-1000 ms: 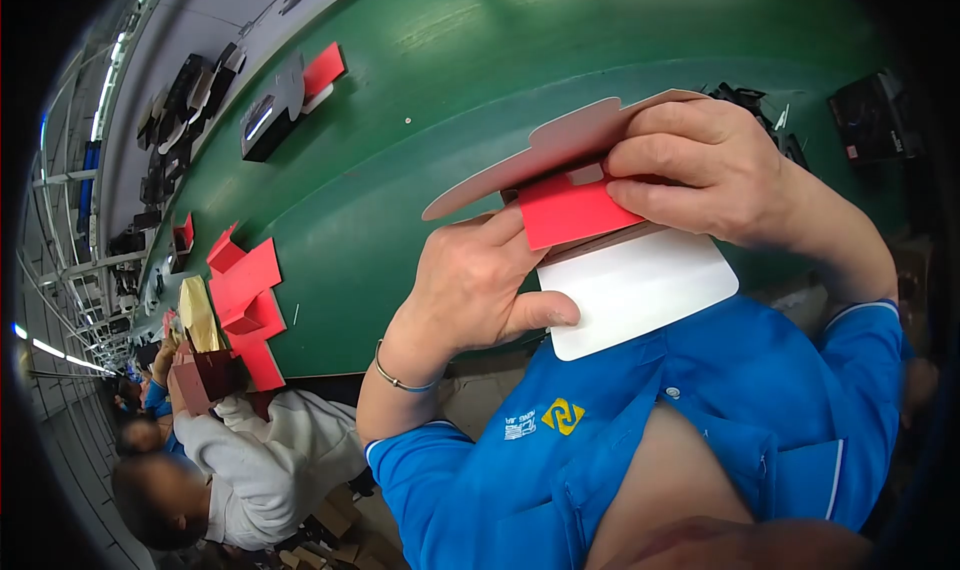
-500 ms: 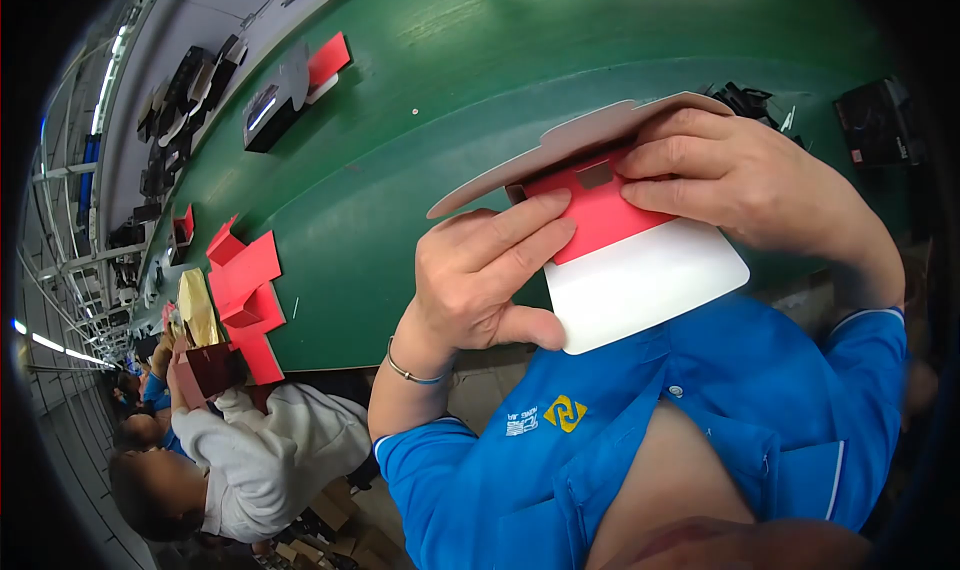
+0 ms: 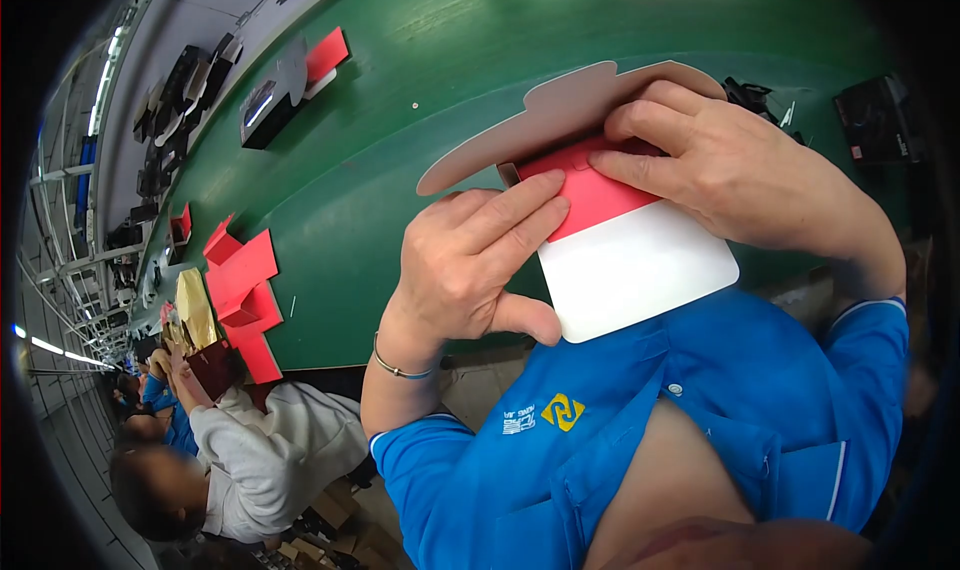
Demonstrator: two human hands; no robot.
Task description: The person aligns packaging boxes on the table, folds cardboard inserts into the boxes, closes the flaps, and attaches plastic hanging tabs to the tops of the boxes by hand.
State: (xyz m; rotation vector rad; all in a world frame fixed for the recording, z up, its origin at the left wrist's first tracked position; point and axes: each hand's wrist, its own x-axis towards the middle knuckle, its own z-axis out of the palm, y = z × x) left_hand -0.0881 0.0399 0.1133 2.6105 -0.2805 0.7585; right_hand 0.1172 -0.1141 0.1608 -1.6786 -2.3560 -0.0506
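A small cardboard box [image 3: 640,270] is held in front of my chest, its white flap spread toward me and its grey-white tabbed lid flap [image 3: 540,120] raised on the far side. A red cardboard insert [image 3: 610,200] fills the opening between the flaps. My left hand [image 3: 480,255] grips the box's left end, two fingers lying on the red insert and the thumb by the white flap's edge. Bent over the right end, my right hand [image 3: 700,155] presses its fingertips on the red insert near a small cut tab. The box's underside is hidden.
Red folded inserts [image 3: 245,280] lie on the green table [image 3: 400,210] to the left. A dark box with a red flap [image 3: 275,105] stands farther back. Black items [image 3: 750,100] and a dark box [image 3: 880,120] lie at right. A co-worker in a grey top [image 3: 270,450] sits at left.
The rectangular hole in the red insert now shows as a closed tab. My right fingers have moved left over it. The lid flap stands higher, and the box has shifted slightly up and left.
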